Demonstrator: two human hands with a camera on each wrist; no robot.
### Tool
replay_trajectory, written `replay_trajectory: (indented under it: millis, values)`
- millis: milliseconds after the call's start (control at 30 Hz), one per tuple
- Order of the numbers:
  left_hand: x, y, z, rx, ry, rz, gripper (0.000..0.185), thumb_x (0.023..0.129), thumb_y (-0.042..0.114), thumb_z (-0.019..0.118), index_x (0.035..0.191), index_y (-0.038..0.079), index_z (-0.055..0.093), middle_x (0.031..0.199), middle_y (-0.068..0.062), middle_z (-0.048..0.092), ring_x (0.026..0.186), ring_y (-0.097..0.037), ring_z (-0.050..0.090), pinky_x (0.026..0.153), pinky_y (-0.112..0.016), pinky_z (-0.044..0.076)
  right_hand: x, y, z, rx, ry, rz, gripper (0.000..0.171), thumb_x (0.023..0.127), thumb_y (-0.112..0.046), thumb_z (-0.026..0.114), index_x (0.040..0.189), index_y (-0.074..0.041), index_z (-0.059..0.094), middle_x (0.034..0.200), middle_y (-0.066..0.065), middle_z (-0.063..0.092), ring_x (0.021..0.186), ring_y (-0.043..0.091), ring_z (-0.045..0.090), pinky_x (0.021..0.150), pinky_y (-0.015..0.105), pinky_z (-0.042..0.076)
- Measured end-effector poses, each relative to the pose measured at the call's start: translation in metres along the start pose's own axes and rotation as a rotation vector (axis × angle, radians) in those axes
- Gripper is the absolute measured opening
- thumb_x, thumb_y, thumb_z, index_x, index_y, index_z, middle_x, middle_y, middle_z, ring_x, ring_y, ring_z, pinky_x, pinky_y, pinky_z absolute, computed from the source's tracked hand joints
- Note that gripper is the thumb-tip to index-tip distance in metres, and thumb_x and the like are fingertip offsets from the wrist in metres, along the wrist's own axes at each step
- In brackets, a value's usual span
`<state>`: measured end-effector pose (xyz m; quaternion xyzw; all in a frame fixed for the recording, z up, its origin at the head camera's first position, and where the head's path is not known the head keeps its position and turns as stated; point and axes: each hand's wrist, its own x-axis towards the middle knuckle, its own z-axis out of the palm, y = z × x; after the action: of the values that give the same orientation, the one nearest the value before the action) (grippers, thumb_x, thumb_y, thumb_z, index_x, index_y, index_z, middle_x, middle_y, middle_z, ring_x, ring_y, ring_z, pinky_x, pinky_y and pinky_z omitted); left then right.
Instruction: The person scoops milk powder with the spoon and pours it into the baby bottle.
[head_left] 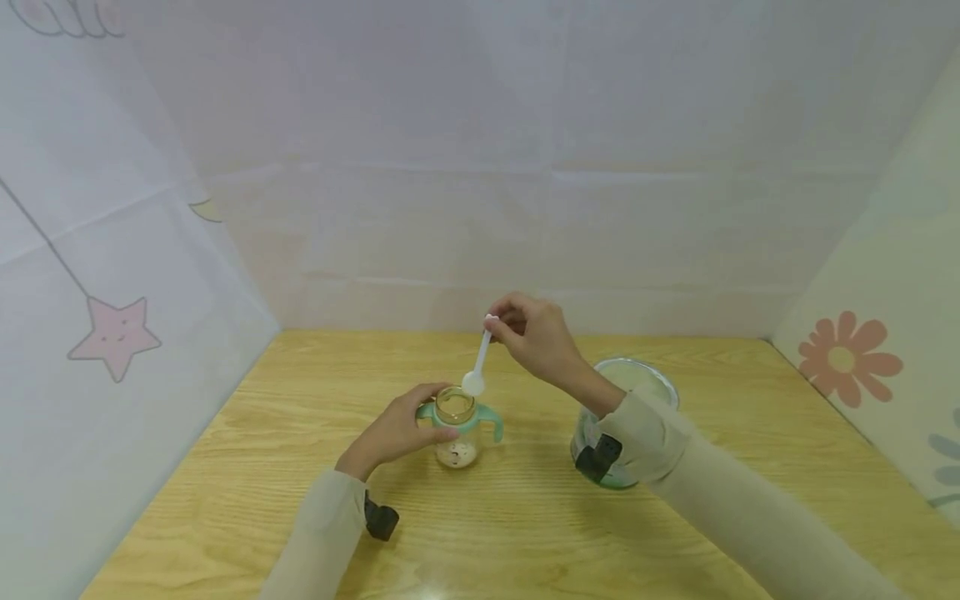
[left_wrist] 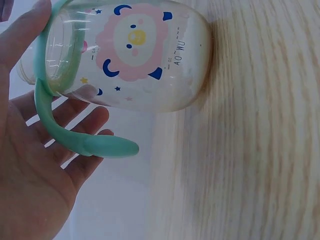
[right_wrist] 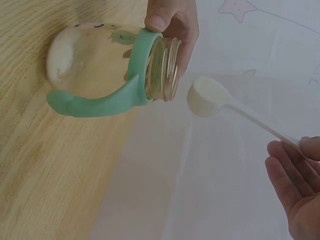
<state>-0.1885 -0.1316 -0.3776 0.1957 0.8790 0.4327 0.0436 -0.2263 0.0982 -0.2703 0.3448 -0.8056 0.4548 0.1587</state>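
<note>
A clear baby bottle (head_left: 457, 451) with a mint-green two-handled collar stands upright and uncapped on the table. Pale powder lies in its bottom, and a pink cartoon animal decorates the bottle's side (left_wrist: 137, 42) in the left wrist view. My left hand (head_left: 401, 427) grips it around the collar, thumb in front. My right hand (head_left: 536, 335) pinches the handle end of a white measuring scoop (right_wrist: 207, 97). The scoop's bowl is full of white powder and hangs just above the bottle's open mouth (right_wrist: 165, 70), apart from the rim.
A large round milk powder tin (head_left: 641, 375) with a silvery rim and green base stands at the right, partly covered by my right forearm. The wooden table (head_left: 480, 533) meets cloth-covered walls (head_left: 480, 225) at the back and sides.
</note>
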Motion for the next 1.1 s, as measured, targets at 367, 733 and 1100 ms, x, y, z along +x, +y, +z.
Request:
replay_trajectory:
  millis: [367,733,1100]
  values:
    - [-0.004,-0.003,0.003,-0.018,0.04,0.012,0.065,0.084,0.037,0.072,0.14,0.016,0.047,0.133,-0.008,0.055,0.119,-0.029,0.054,0.1,-0.052,0.043,-0.002,-0.004,0.006,0.018,-0.008,-0.008,0.011,0.092,-0.004,0.061,0.098,0.005,0.063,0.084,0.016,0.07,0.073,0.024,0.071,0.067,0.029,0.058]
    - [-0.007,-0.005,0.003,-0.061,0.036,0.021,0.068,0.084,0.038,0.072,0.141,0.013,0.045,0.135,-0.012,0.053,0.119,-0.03,0.054,0.099,-0.053,0.043,-0.004,-0.005,0.011,0.0,-0.014,-0.006,0.009,0.092,-0.004,0.062,0.097,0.003,0.064,0.084,0.014,0.07,0.073,0.022,0.071,0.066,0.024,0.057]
    - [-0.007,-0.002,0.002,-0.031,0.042,0.028,0.069,0.083,0.038,0.073,0.139,0.01,0.045,0.135,-0.009,0.054,0.121,-0.031,0.052,0.101,-0.054,0.042,-0.005,-0.006,0.015,0.019,-0.006,-0.014,0.011,0.092,-0.004,0.061,0.098,0.006,0.063,0.084,0.016,0.07,0.074,0.024,0.071,0.067,0.024,0.057]
